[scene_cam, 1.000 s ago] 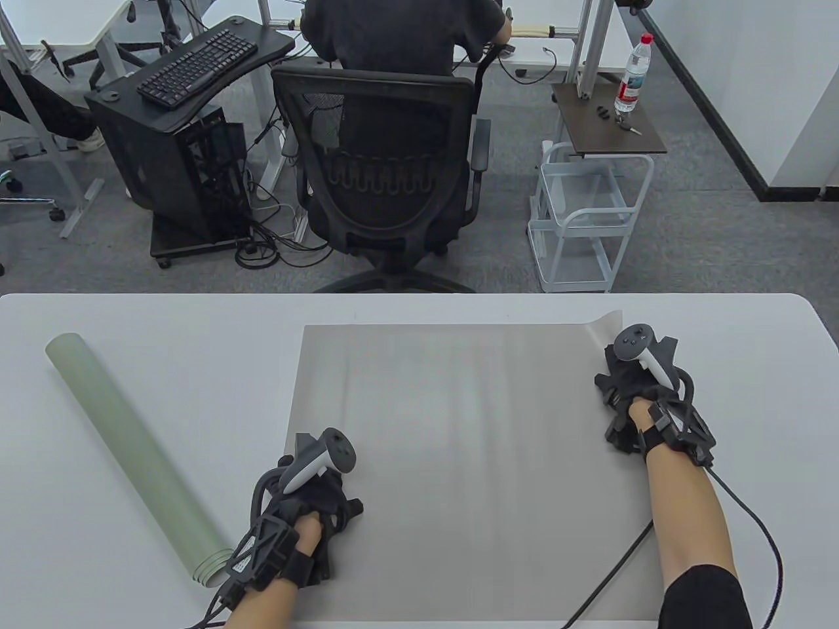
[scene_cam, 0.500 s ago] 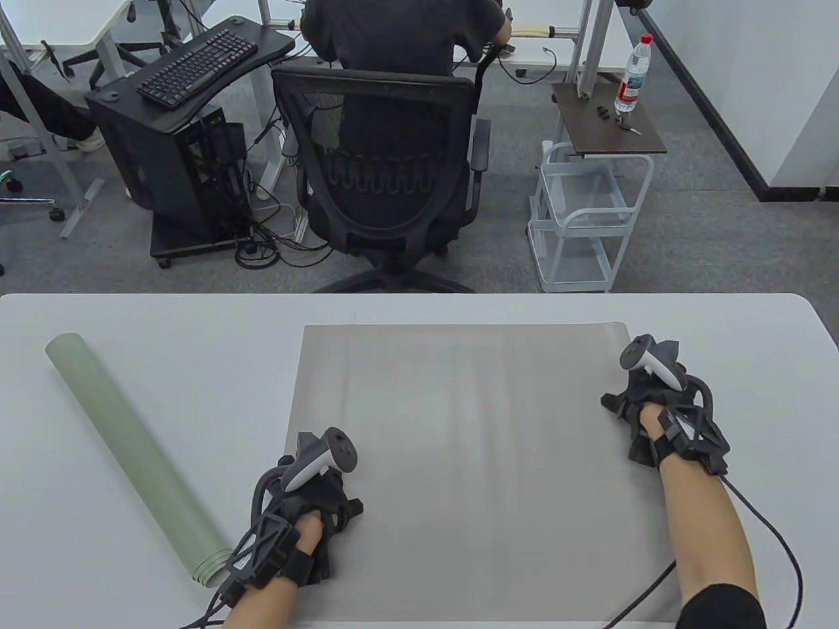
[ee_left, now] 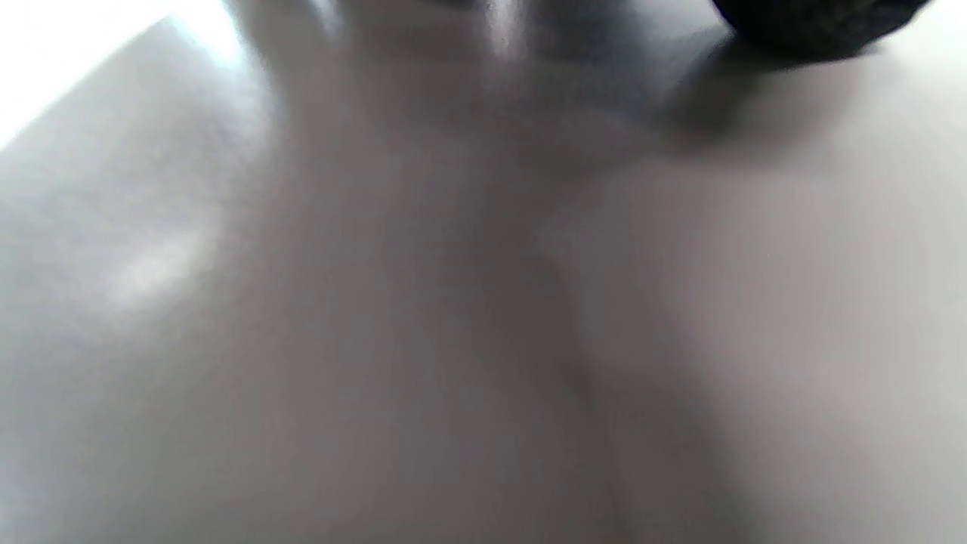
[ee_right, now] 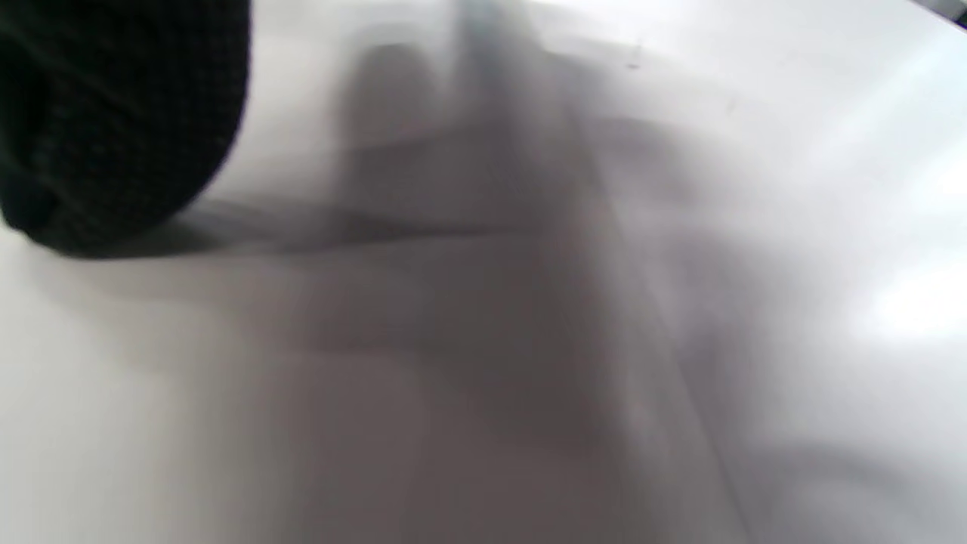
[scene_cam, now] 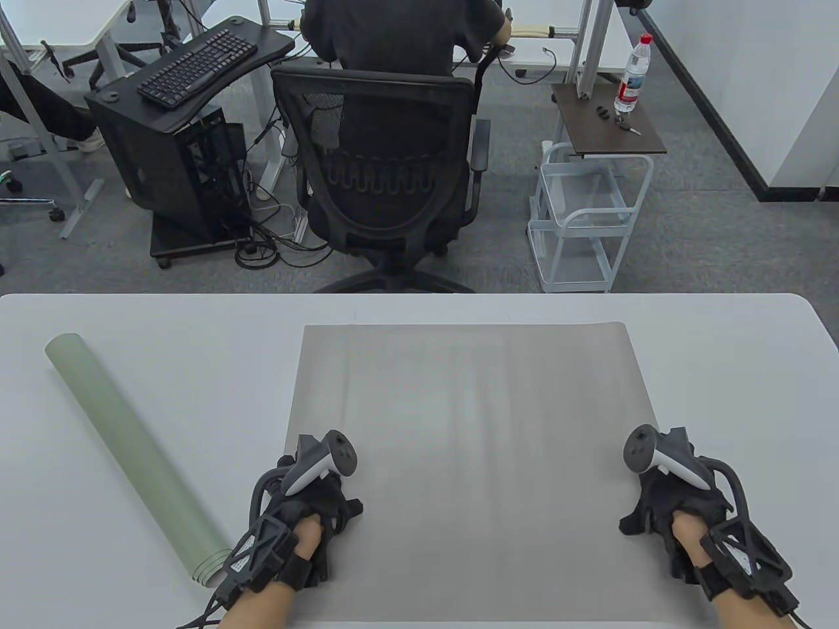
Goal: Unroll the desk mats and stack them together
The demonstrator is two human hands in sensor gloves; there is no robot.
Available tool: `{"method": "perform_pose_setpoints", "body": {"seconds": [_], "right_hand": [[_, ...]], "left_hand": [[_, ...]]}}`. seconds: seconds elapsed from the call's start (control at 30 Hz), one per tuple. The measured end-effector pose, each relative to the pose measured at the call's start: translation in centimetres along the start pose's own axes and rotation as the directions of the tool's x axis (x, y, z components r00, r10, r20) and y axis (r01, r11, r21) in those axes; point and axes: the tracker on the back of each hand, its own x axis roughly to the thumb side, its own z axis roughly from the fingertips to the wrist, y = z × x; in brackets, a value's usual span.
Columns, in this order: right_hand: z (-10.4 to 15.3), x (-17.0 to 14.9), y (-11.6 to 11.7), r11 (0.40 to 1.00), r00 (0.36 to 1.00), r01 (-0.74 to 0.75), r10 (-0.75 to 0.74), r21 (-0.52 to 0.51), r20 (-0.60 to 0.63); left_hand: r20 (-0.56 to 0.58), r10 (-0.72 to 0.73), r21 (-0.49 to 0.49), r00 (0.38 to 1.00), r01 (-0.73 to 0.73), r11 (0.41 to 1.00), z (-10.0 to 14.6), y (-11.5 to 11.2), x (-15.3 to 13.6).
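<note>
We are pressing the grey mat (scene_cam: 468,458) flat on the white counter (scene_cam: 164,341), one hand near each of its near corners. Our left hand (scene_cam: 308,504) is resting on the mat's left edge, close to the near-left corner, and our right hand (scene_cam: 675,511) is sitting at the right edge near the near-right corner. Both are bearing down, it seems, because a mat fresh off a roll tends to curl back at its ends. The trackers and glove frames are covering the fingers from above, and the wrist views are too blurred to help, so we cannot tell whether the fingers are spread or curled; neither hand appears to be carrying anything.

The grey mat is lying open and square in the middle of the counter, its far corners looking flat. The green mat (scene_cam: 131,458) is waiting rolled up, lying diagonally on the left side, its near end just beside our left wrist but apart from the grey mat. We are judging the first mat done, with the green roll to be opened and laid on top of it.
</note>
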Motion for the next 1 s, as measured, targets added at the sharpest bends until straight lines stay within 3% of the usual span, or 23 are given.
{"method": "perform_pose_setpoints", "body": {"seconds": [0.13, 0.27, 0.4, 0.5, 0.67, 0.77, 0.87, 1.0], "right_hand": [[3.4, 4.1, -0.9, 0.977, 0.972, 0.179, -0.157, -0.117, 0.173], [6.3, 7.6, -1.4, 0.894, 0.878, 0.406, -0.325, -0.189, 0.35], [7.5, 9.3, -0.4, 0.85, 0.858, 0.446, -0.317, -0.28, 0.405], [7.8, 8.9, 0.1, 0.859, 0.875, 0.41, -0.275, -0.308, 0.398], [6.7, 7.3, 1.1, 0.795, 0.792, 0.564, -0.442, -0.226, 0.422], [6.5, 7.0, 1.3, 0.779, 0.763, 0.597, -0.478, -0.192, 0.435], [6.6, 7.0, 1.4, 0.783, 0.769, 0.589, -0.466, -0.201, 0.438], [6.5, 7.1, 1.5, 0.784, 0.771, 0.585, -0.457, -0.209, 0.443]], "left_hand": [[-0.002, 0.041, 0.068, 0.999, -0.041, 0.997, 0.5, 0.5, -0.2], [-0.029, 0.062, 0.262, 0.998, -0.052, 0.964, 3.3, 2.5, -1.1], [-0.07, 0.182, 0.362, 0.981, -0.145, 0.921, 6.4, 5.1, -4.6], [-0.2, 0.263, 0.437, 0.944, -0.154, 0.886, 7.8, 7.0, -9.4], [-0.445, 0.358, 0.419, 0.821, -0.163, 0.893, 7.2, 6.7, -17.6], [-0.501, 0.491, 0.4, 0.713, -0.313, 0.862, 6.3, 4.8, -20.8], [-0.497, 0.549, 0.371, 0.672, -0.407, 0.835, 4.9, 3.2, -21.6], [-0.54, 0.475, 0.3, 0.695, -0.368, 0.88, 3.4, 2.3, -20.9]]}}
